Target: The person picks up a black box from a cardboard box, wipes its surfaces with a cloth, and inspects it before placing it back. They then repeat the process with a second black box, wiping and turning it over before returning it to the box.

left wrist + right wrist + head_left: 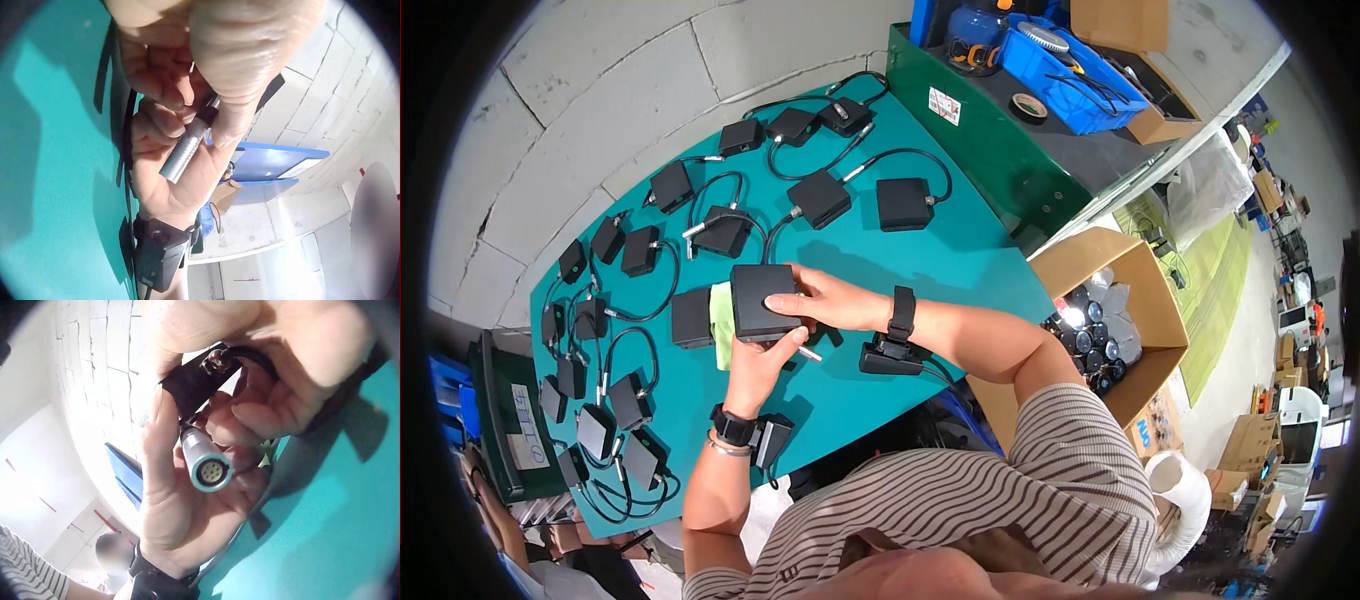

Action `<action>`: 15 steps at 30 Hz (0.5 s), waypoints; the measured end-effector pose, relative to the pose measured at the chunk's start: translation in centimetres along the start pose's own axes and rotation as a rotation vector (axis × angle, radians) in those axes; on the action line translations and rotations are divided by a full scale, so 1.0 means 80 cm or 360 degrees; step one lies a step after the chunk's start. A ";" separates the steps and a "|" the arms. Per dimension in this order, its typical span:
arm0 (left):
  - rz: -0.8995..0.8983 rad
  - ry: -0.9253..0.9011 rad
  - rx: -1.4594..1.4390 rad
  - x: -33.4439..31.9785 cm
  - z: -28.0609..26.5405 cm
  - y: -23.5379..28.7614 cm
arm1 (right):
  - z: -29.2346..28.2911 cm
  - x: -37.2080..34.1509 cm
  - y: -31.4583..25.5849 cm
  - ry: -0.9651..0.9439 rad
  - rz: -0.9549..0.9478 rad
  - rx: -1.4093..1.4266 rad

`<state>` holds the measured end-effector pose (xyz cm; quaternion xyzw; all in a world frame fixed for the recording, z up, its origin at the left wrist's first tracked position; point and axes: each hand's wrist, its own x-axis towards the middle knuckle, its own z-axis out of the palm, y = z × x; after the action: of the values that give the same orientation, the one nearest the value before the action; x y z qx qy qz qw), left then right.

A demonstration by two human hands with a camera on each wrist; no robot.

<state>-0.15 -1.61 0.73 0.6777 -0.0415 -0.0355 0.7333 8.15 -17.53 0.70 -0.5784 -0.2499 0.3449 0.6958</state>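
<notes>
Both hands hold a black box [762, 298] over the green table, a short cable coming out of its side. My left hand [758, 372] grips it from the near side, thumb along the edge, next to a silver round connector [182, 156]. My right hand [835, 302] lays its thumb on the box's top face, with its other fingers curled round the side by the cable [253, 356]. The connector's open end, with small contacts inside, faces the right wrist camera. A light green cloth [721, 325] shows beside the box, against another black box [692, 318] on the table.
Several black boxes with cables, such as one box [903, 204], lie across the green table [850, 400]. A green cabinet [1000, 150] bearing a blue bin [1060, 85] stands at the back right. Right of the table is a cardboard carton [1160, 345] of dark round parts.
</notes>
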 end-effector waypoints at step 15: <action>-0.0414 -0.0071 0.0412 -0.007 -0.016 -0.001 | 0.012 -0.008 -0.011 0.0218 -0.0587 -0.0290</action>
<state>-0.56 -0.31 0.51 0.7651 0.0259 -0.1394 0.6281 7.20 -17.46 1.80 -0.6055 -0.3335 0.1476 0.7074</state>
